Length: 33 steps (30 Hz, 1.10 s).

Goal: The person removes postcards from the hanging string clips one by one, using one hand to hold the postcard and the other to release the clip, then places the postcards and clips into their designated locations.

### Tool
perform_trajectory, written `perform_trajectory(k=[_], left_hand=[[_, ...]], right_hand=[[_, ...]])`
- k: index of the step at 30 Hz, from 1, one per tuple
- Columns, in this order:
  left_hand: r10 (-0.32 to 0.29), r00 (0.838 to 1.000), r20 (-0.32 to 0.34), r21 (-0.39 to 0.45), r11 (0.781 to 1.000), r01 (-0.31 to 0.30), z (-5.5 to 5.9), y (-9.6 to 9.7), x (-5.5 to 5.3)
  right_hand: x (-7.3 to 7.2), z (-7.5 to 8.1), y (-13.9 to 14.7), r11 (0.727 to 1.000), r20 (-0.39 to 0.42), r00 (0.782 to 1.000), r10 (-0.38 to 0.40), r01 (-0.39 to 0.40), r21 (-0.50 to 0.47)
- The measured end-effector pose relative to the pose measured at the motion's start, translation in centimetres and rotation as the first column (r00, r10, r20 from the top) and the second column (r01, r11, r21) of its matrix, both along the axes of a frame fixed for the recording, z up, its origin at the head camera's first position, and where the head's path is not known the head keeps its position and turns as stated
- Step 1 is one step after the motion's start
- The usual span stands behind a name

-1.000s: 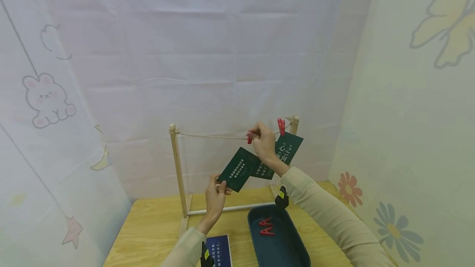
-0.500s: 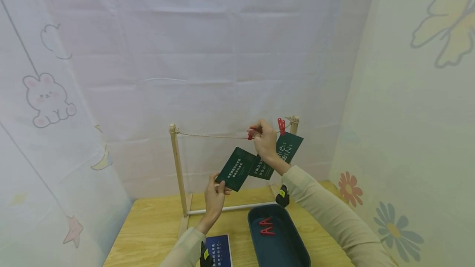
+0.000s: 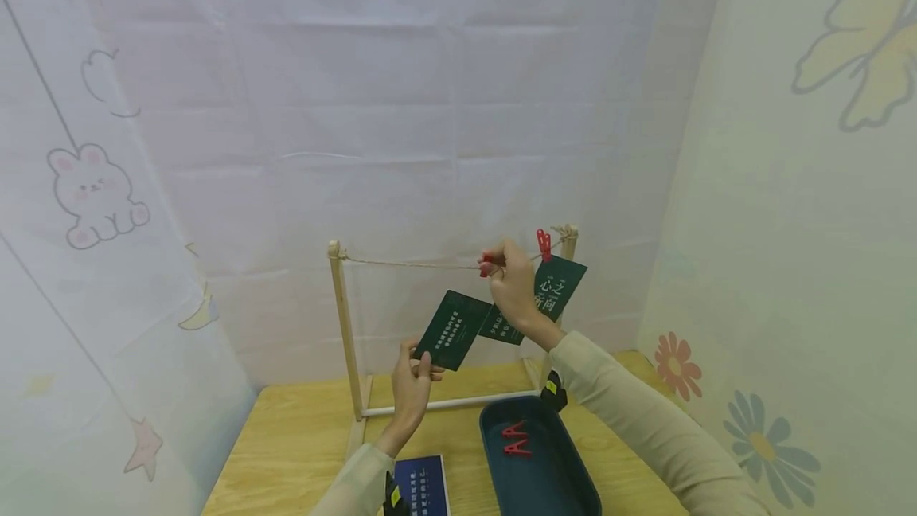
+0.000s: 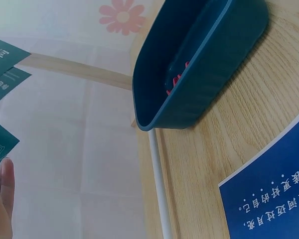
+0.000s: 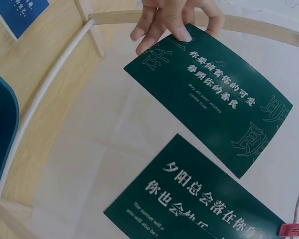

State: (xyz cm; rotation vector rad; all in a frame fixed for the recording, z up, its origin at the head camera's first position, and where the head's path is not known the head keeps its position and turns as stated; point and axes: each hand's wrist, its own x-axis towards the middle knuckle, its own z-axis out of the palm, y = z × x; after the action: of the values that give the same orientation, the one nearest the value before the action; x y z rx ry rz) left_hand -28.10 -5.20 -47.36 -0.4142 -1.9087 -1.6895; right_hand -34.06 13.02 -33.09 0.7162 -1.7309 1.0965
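Note:
My left hand (image 3: 411,388) pinches a dark green card (image 3: 453,330) by its lower left corner, thumb on the printed face. In the right wrist view this card (image 5: 209,99) is apart from the string. My right hand (image 3: 512,285) pinches a red clothespin (image 3: 485,265) at the string (image 3: 415,264). A second green card (image 5: 194,199) hangs below, its corner at that clothespin (image 5: 293,230). Partly behind my right hand, a third green card (image 3: 562,285) hangs from another red clothespin (image 3: 544,245) near the right post.
The string spans a wooden frame (image 3: 344,325) with a white crossbar (image 3: 458,402). A dark teal tray (image 3: 573,452) on the wooden table (image 3: 272,444) holds two red clothespins (image 3: 516,438). Left of it lies a blue card (image 3: 423,484).
The green card in my left hand has shifted slightly left and tilted away from the second card. My right hand keeps its hold on the clothespin, its wrist slightly lower.

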Motion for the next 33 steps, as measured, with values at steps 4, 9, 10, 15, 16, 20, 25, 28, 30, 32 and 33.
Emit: perform_trajectory(k=[4, 9, 10, 15, 16, 20, 25, 28, 30, 32, 33], left_hand=[[-0.014, 1.000, -0.004, 0.015, 1.000, 0.014, 0.4, -0.2, 0.4], [0.030, 0.999, -0.040, 0.001, 1.000, -0.030, 0.1, -0.3, 0.3], [0.044, 0.998, -0.052, -0.006, 0.999, -0.045, 0.1, -0.3, 0.3], [0.098, 0.992, -0.085, -0.037, 0.994, -0.102, 0.1, -0.4, 0.3], [0.100, 0.991, -0.085, -0.037, 0.994, -0.103, 0.1, -0.4, 0.4], [0.087, 0.994, -0.058, -0.020, 0.996, -0.089, -0.1, -0.6, 0.4], [0.073, 0.997, -0.032, -0.012, 0.997, -0.074, -0.2, -0.7, 0.3], [0.070, 0.997, -0.023, -0.015, 0.997, -0.071, -0.3, -0.8, 0.2], [0.067, 0.998, -0.012, -0.011, 0.998, -0.067, -0.4, -0.9, 0.2], [0.060, 0.998, 0.002, -0.001, 0.998, -0.060, -0.5, -1.0, 0.2], [0.056, 0.998, 0.009, 0.007, 0.998, -0.056, -0.6, -1.0, 0.2]], right_hand=[[0.2, -0.3, 0.1, 1.000, -0.002, 1.000, -0.007, 0.007, 0.025], [0.7, -0.9, 0.4, 0.998, -0.019, 1.000, -0.022, 0.023, 0.058], [0.7, -1.1, 0.5, 0.998, -0.022, 0.999, -0.026, 0.027, 0.063], [0.5, -2.2, 1.0, 0.997, -0.023, 1.000, -0.015, 0.017, 0.080], [0.5, -2.4, 1.1, 0.996, -0.020, 1.000, -0.011, 0.013, 0.084], [0.5, -3.2, 1.4, 0.995, 0.004, 1.000, -0.015, 0.015, 0.097], [0.9, -3.9, 1.5, 0.994, 0.041, 0.999, 0.002, -0.006, 0.110], [1.2, -4.2, 1.5, 0.993, 0.054, 0.999, 0.005, -0.011, 0.114], [1.4, -4.5, 1.5, 0.993, 0.062, 0.998, 0.011, -0.019, 0.117], [1.6, -4.9, 1.5, 0.992, 0.071, 0.997, 0.015, -0.024, 0.121], [1.7, -5.2, 1.6, 0.992, 0.077, 0.997, 0.018, -0.028, 0.123]])
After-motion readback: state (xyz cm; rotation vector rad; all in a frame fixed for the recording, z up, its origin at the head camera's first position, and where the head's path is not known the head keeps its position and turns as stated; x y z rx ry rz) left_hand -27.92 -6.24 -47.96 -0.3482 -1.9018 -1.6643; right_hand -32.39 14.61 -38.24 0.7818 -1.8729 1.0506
